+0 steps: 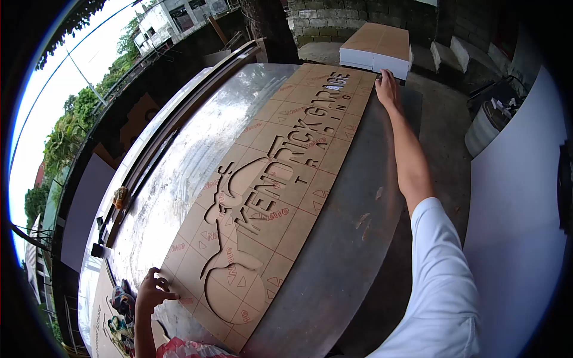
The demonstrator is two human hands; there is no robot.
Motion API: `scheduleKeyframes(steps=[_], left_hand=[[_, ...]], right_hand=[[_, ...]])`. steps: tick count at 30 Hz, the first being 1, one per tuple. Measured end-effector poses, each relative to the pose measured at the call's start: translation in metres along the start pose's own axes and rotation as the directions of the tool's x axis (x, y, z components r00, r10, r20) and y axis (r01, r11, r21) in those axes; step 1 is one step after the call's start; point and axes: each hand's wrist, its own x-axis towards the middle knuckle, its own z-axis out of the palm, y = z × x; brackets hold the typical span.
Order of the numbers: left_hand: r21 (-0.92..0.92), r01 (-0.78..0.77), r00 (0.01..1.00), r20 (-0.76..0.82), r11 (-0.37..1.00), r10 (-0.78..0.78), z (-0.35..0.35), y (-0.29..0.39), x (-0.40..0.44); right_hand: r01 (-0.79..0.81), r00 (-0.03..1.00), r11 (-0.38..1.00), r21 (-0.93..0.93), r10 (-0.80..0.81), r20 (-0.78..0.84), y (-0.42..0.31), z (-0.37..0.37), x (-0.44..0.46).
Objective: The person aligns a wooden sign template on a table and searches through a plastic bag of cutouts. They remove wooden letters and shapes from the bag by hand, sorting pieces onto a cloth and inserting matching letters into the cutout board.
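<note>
A long brown panel (286,235) lies slantwise on a grey metal table (334,262). Cut-out letters reading "KENDRICK GARAGE TRADING" and a curved cut-out figure run along it, with red print on its surface. At the panel's near left corner is my left hand (155,289), its fingers curved and apart, with the thumb by the edge. My right hand (387,88) reaches to the far right corner of the panel, fingertips at or near its edge; whether it grips the panel cannot be made out.
A stack of white sheets with a brown top (376,45) stands beyond the far end. Long dark rails (173,128) run along the left side. Crumpled cloths (122,304) lie at lower left. A large white sheet (519,197) and a grey bin (486,128) are at right.
</note>
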Motion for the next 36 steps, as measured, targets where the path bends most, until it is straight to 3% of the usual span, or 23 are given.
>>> scheduleKeyframes(steps=[1, 3, 4, 5, 7, 8, 9, 11, 13, 14, 15, 18, 20, 22, 24, 25, 26, 27, 28, 29, 31, 33, 36], left_hand=[[-0.032, 0.036, 0.999, -0.015, 0.999, -0.036, 0.003, 0.013, -0.005], [0.033, -0.041, 0.999, -0.014, 0.999, 0.041, 0.003, -0.012, 0.008], [0.019, -0.055, 0.998, -0.012, 0.998, 0.055, 0.004, -0.016, 0.010], [-0.014, -0.025, 1.000, -0.011, 1.000, 0.025, 0.003, -0.017, 0.011], [-0.002, -0.042, 0.999, -0.034, 0.999, 0.041, 0.004, -0.020, 0.015], [0.013, -0.037, 0.999, -0.039, 0.999, 0.037, 0.005, -0.020, 0.010], [0.027, -0.032, 0.998, -0.044, 0.999, 0.033, 0.006, -0.020, 0.006], [-0.006, 0.024, 0.999, -0.040, 1.000, -0.025, 0.006, -0.001, 0.000], [0.034, 0.002, 1.000, -0.027, 0.999, -0.001, 0.006, -0.001, 0.002], [-0.042, -0.011, 0.999, -0.043, 0.999, 0.010, 0.009, -0.001, 0.002], [-0.122, -0.028, 0.998, -0.064, 0.992, 0.020, 0.011, 0.000, 0.001], [-0.079, -0.041, 0.997, -0.075, 0.996, 0.035, 0.009, 0.001, 0.001], [-0.040, -0.053, 0.994, -0.101, 0.998, 0.049, 0.007, -0.014, 0.009], [-0.023, -0.036, 0.997, -0.072, 0.999, 0.034, 0.005, -0.014, 0.012], [-0.026, -0.006, 0.998, -0.066, 1.000, 0.004, 0.003, -0.010, 0.012], [-0.024, 0.005, 0.998, -0.058, 1.000, -0.006, 0.001, -0.010, 0.014], [-0.020, 0.013, 0.999, -0.043, 1.000, -0.014, 0.000, -0.010, 0.017], [-0.046, 0.013, 0.999, -0.052, 0.999, -0.016, -0.001, -0.009, 0.018], [-0.028, 0.008, 0.999, -0.053, 1.000, -0.010, 0.000, -0.007, 0.017], [0.002, 0.007, 0.999, -0.054, 1.000, -0.006, -0.002, -0.006, 0.017], [-0.125, -0.008, 1.000, -0.016, 0.992, 0.006, -0.006, -0.011, 0.022], [-0.063, 0.010, 1.000, -0.013, 0.998, -0.011, -0.009, -0.007, 0.024], [-0.118, 0.066, 0.997, -0.029, 0.991, -0.070, -0.007, 0.007, 0.021]], right_hand=[[0.131, 0.991, 0.991, 0.031, -0.131, -0.027, 0.002, -0.001, 0.005], [0.197, 0.960, 0.980, 0.039, -0.201, 0.196, 0.002, 0.001, 0.008], [0.173, 0.958, 0.978, -0.116, -0.140, 0.251, 0.007, 0.008, 0.012], [0.182, 0.955, 0.976, -0.120, -0.147, 0.256, 0.014, 0.013, 0.014], [0.012, 0.921, 0.963, -0.269, 0.095, 0.379, 0.017, 0.025, 0.028], [0.011, 0.888, 0.988, -0.153, 0.061, 0.455, 0.048, 0.053, 0.041], [-0.107, 0.859, 0.990, -0.090, 0.137, 0.493, 0.031, 0.038, 0.041], [-0.097, 0.834, 0.988, -0.119, 0.146, 0.532, 0.040, 0.043, 0.050], [-0.255, 0.821, 0.962, 0.102, 0.160, 0.547, 0.025, 0.023, 0.049], [-0.195, 0.867, 0.952, 0.235, 0.055, 0.495, 0.048, 0.042, 0.055], [-0.189, 0.866, 0.954, 0.231, 0.050, 0.498, 0.051, 0.042, 0.054], [-0.115, 0.896, 0.963, 0.243, -0.005, 0.445, 0.050, 0.042, 0.055], [-0.197, 0.894, 0.954, 0.225, 0.081, 0.440, 0.053, 0.040, 0.059], [-0.018, 0.947, 0.983, 0.185, -0.042, 0.319, 0.067, 0.058, 0.061], [0.161, 0.933, 0.987, -0.019, -0.146, 0.328, 0.071, 0.058, 0.064], [0.224, 0.961, 0.973, -0.056, -0.211, 0.179, 0.066, 0.057, 0.058], [0.203, 0.952, 0.972, -0.116, -0.169, 0.254, 0.066, 0.053, 0.061], [0.068, 0.958, 0.979, -0.192, -0.010, 0.288, 0.046, 0.040, 0.056], [0.089, 0.965, 0.973, -0.215, -0.031, 0.259, 0.038, 0.035, 0.048], [-0.039, 0.931, 0.957, -0.289, 0.140, 0.338, 0.029, 0.030, 0.051], [-0.018, 0.944, 0.957, -0.291, 0.112, 0.310, 0.045, 0.040, 0.046], [0.072, 0.912, 0.958, -0.276, 0.049, 0.407, 0.055, 0.035, 0.044], [-0.037, 0.890, 0.957, -0.287, 0.163, 0.427, 0.057, 0.036, 0.048]])
